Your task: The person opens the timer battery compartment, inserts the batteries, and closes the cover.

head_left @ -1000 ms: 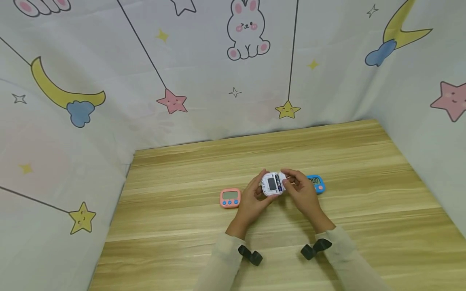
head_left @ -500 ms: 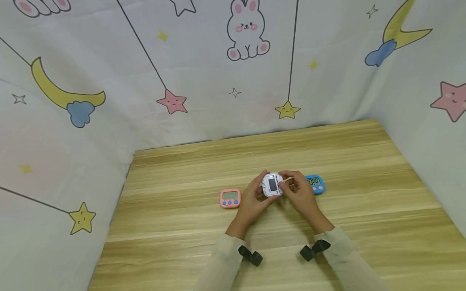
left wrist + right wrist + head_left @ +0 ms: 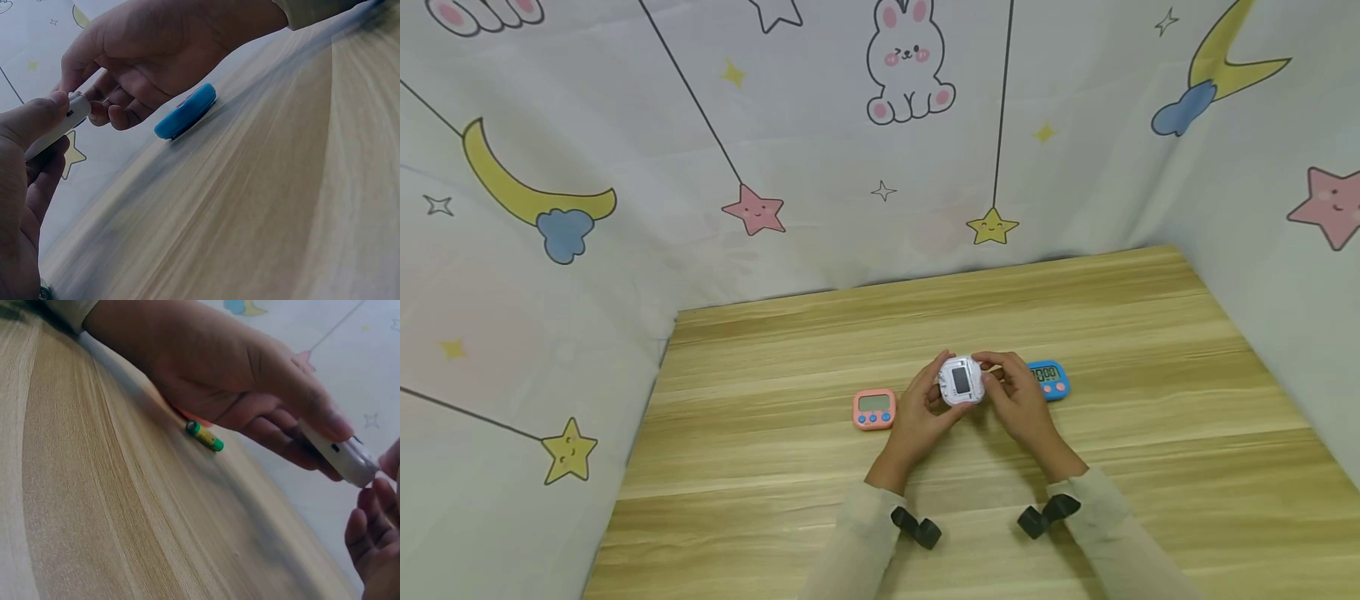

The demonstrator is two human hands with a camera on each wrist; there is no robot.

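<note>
A white kitchen timer (image 3: 961, 381) is held up over the table, its back with a dark rectangular patch facing the head camera. My left hand (image 3: 922, 419) grips it by the left side, thumb along the near edge. At its right edge my right hand (image 3: 1024, 404) pinches with thumb and forefinger, where the battery cover lies over the batteries. The left wrist view shows the right fingertips against the end of the white timer (image 3: 59, 128). Behind the left hand, in the right wrist view, a green-and-yellow battery (image 3: 205, 436) lies on the table, hidden from the head view.
A pink timer (image 3: 875, 409) with blue buttons lies just left of the left hand. Partly covered by the right hand, a blue timer (image 3: 1048, 381) lies to the right. The wood-grain table (image 3: 752, 483) meets a printed cloth wall (image 3: 842, 250) at the back.
The white cover in my right hand has moved left onto the timer's back, so the batteries that showed there are covered. My right fingers have then shifted slightly to its edge.
</note>
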